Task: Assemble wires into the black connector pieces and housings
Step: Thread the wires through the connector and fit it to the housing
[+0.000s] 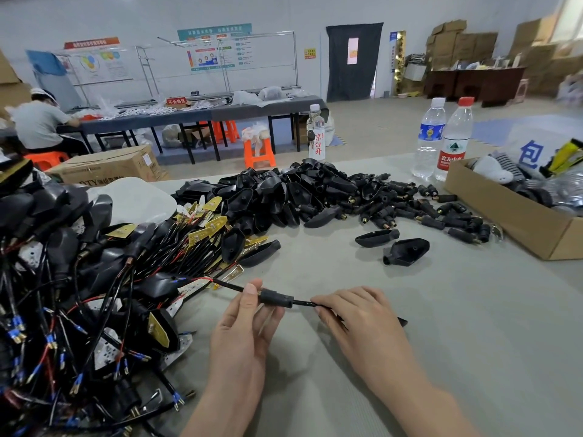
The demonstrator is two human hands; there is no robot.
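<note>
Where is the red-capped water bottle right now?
Head view, right side: the red-capped bottle stands beside the blue-labelled bottle, just left of the cardboard box.

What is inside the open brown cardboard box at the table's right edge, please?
The brown cardboard box holds a white soft item, striped grey cloth, a yellow-and-black packet and shiny plastic bags. Its floor is covered.

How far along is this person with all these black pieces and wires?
Looks done: the tangled heap of wired housings at the left. In hand: the left hand holds a black connector piece while the right hand pinches the wire through it. Left: the big pile of loose housings and connectors.
</note>
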